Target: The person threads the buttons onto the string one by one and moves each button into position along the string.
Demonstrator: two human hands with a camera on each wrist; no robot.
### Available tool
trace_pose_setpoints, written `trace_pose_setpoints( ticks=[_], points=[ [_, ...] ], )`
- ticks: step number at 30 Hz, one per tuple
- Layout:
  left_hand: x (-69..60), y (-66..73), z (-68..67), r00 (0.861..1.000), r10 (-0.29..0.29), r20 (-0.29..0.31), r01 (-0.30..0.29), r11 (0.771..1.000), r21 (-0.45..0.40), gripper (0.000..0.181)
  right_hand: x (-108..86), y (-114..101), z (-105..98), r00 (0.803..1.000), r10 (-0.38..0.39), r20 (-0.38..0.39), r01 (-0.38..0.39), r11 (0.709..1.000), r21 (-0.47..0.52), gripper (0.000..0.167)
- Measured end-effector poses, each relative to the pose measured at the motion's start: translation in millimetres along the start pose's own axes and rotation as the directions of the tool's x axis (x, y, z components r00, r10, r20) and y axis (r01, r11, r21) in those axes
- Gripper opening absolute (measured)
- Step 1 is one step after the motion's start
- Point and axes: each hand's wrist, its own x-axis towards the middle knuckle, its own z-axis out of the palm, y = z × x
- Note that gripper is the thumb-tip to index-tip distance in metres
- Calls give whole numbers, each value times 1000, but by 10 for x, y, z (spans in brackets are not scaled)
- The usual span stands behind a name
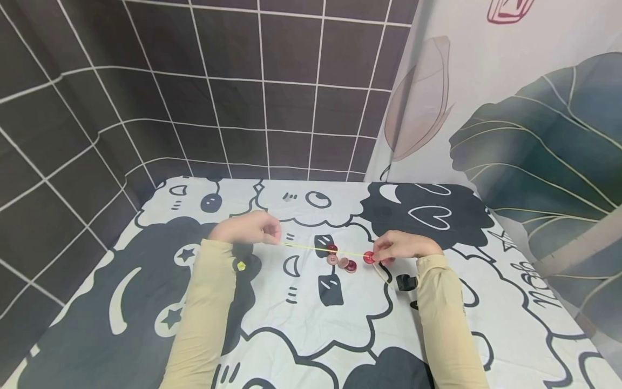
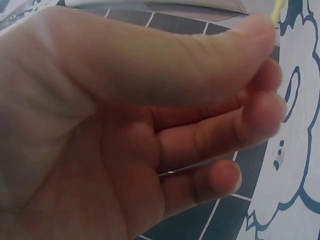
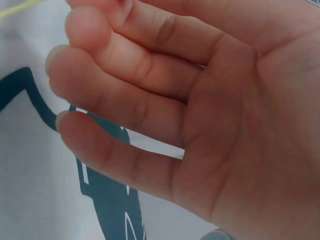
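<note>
Between the hands a thin yellow string (image 1: 311,248) is stretched nearly straight above the cloth. My left hand (image 1: 252,226) pinches one end between thumb and fingertips; the yellow end shows at the thumb tip (image 2: 257,32) in the left wrist view. My right hand (image 1: 400,246) pinches a red button (image 1: 369,257) at the string's other end. Whether the string passes through its holes is too small to tell. Below the string lie several loose buttons, among them a dark red button (image 1: 351,266) and a pink button (image 1: 332,260). In the right wrist view, the fingertips' grip is mostly cut off.
A patterned black-and-white cloth (image 1: 301,324) covers the table. A small yellow flower-shaped piece (image 1: 241,266) lies beside the left sleeve. Some black object (image 1: 406,282) is next to the right wrist. Behind stands a dark grid-patterned curtain (image 1: 233,102).
</note>
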Motion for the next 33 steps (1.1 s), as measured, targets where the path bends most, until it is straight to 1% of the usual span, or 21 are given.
trace_pose_setpoints(
  ticks=[4,10,15,18,22,24,27,30,33],
  points=[
    [-15,3,-5,1000,-17,14,17,1000,-11,5,-4,24,4,999,33,15,-33,999,20,21],
    [-39,17,-12,999,-43,28,43,999,-2,4,-22,69,4,997,76,13,-76,997,-5,19],
    [-49,13,-16,998,-62,31,62,998,-9,5,-30,123,21,992,125,18,-125,992,-2,16],
    [-39,8,-14,998,-59,29,59,998,-9,5,-28,142,30,986,164,25,-164,986,-14,16],
    [-20,17,-6,999,-30,12,30,1000,-6,5,-33,143,28,979,201,22,-200,979,-31,20],
    [-8,26,0,1000,-9,-1,9,1000,-5,6,-45,133,19,980,201,12,-200,979,-36,24],
    [15,41,16,999,19,-26,-19,1000,-1,7,-67,115,-1,979,200,-23,-201,979,-36,27],
    [42,59,34,997,35,-66,-35,999,8,7,-80,87,-22,987,148,-67,-152,986,-67,27],
    [83,86,54,992,52,-111,-51,999,15,8,-74,31,-41,990,62,-123,-78,989,-124,26]
  ],
)
